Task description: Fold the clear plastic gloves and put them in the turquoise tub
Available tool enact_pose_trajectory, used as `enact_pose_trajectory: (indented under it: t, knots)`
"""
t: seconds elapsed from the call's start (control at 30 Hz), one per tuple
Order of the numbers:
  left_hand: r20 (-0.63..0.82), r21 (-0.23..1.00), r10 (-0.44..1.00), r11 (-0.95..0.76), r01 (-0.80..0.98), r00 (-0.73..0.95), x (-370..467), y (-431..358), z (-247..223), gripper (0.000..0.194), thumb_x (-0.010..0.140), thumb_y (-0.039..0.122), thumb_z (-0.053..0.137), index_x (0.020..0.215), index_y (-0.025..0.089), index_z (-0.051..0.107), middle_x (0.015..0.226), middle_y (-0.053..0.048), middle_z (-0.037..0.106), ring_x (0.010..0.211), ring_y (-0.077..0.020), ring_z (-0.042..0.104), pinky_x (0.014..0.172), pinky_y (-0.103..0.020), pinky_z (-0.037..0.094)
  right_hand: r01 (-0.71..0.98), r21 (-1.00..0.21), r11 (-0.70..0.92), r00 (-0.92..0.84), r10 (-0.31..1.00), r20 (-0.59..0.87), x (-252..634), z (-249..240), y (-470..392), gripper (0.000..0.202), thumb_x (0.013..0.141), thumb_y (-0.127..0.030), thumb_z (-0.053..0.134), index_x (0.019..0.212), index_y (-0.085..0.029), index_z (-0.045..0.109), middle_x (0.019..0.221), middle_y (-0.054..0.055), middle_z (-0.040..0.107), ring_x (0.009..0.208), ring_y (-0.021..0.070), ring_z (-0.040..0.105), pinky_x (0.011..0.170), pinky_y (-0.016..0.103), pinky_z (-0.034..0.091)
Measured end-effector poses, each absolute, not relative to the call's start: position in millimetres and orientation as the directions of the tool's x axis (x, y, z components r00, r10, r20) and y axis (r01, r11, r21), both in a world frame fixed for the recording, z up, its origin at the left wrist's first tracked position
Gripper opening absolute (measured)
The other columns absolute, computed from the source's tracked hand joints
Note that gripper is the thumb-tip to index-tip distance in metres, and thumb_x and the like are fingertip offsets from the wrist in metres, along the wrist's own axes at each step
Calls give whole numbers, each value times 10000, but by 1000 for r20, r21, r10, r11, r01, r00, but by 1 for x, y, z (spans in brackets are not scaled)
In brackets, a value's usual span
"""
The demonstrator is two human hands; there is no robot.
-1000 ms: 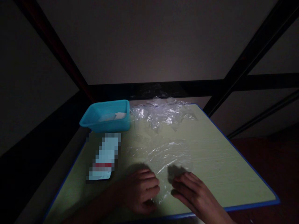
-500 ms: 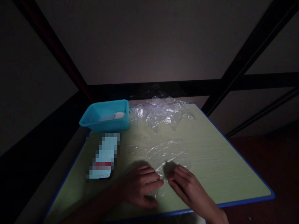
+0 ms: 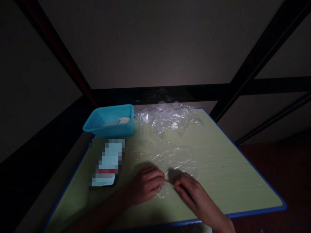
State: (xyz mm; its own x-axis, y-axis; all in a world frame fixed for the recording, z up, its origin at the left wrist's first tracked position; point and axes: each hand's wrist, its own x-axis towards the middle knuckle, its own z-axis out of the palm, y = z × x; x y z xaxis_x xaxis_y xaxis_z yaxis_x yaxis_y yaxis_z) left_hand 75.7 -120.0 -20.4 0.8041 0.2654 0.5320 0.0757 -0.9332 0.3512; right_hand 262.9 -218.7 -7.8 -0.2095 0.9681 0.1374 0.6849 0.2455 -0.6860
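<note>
Fingers drawn nearly closed, your left hand (image 3: 147, 185) and right hand (image 3: 193, 191) meet at lower center of the frame, a thin strand of clear film (image 3: 175, 157) stretched across the small gap between them. Each hand appears to pinch its end of that strand between thumb and fingers, though the left thumb is hidden from view. You hold the hands close together, probably to keep the slippery material under control at its gathered edge; the rest of the film spreads flat just beyond your knuckles, at the center of the frame, likely so that it lies within easy reach.

Farther out, a crumpled heap of clear plastic (image 3: 170, 119) sits at the far edge, upper center, perhaps set there to leave you working room. A blue tub (image 3: 114, 131) stands beside it at left, with something white (image 3: 124, 120) inside, too dim to identify. Nearer you, a flat slab (image 3: 109, 161), blurred into blocks and perhaps a phone, lies at center left, apart from the film.

Your bench (image 3: 233, 174) is pale yellow-green with faint streaks and a blue edging (image 3: 257, 212). Behind it rises a dim gray wall (image 3: 157, 48), crossed by dark bars (image 3: 116, 95); dark reddish floor (image 3: 262, 184) shows at lower right.
</note>
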Motion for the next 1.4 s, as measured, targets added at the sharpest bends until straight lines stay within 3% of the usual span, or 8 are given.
enact_pose_trajectory:
  t: [0.2,0.33,0.53,0.7,0.9,1.07,1.2,1.4]
  knots:
    - [466,641,510,-758,121,723,83,-120,-22,148,807,89,518,728,143,631,682,-45,662,622,-125,596,593,-211,476,605,-774,186,-121,982,142,271,-9,-223,160,921,-171,364,959,-210,514,885,35,621,841,165,595,744,305,487]
    - [412,711,611,-680,181,676,87,-119,-27,137,759,49,519,733,135,623,665,-36,660,589,-116,601,556,-189,477,601,-781,170,-84,985,150,276,-10,-225,176,925,-179,348,975,-213,514,876,32,624,816,153,606,727,290,500]
    - [351,780,705,-584,225,616,90,-118,-39,313,712,18,525,996,142,574,667,6,634,529,-90,573,481,-152,470,649,-720,247,-133,968,212,283,-15,-225,194,907,-164,386,1018,-215,537,983,58,635,929,169,607,821,310,510]
    - [431,740,729,-623,254,531,89,-119,-38,428,711,23,512,1106,187,505,764,3,598,545,-86,536,530,-179,499,701,-656,281,-158,958,241,291,-19,-229,277,874,-114,393,1063,-213,569,1098,89,614,1034,194,585,868,338,510]
    - [676,403,454,-887,224,581,79,-125,-24,274,806,43,472,1042,162,543,920,-79,622,808,-150,603,715,-241,513,714,-614,337,-209,939,272,294,-12,-234,285,854,-96,421,1031,-208,615,1062,86,621,1000,195,596,849,332,524]
    - [470,203,116,-979,21,875,76,-128,-13,267,875,165,452,1119,114,547,1101,-85,653,997,-189,591,864,-312,483,708,-616,345,-230,938,261,293,-8,-231,296,848,-81,445,1040,-198,637,1047,89,619,973,193,590,821,316,526]
    - [272,198,66,-980,11,960,81,-125,-9,421,890,280,473,1259,77,452,1306,-101,529,1228,-202,449,1027,-347,374,711,-611,347,-232,937,262,292,-11,-230,390,821,-38,444,1104,-226,634,1051,80,629,966,204,586,811,347,520]
    - [89,313,129,-945,95,988,82,-124,-6,567,845,327,553,1341,126,363,1410,-111,388,1323,-215,312,1082,-390,299,745,-555,371,-263,927,266,294,-13,-229,356,819,-67,507,1059,-275,667,1136,58,625,1040,234,569,841,388,511]
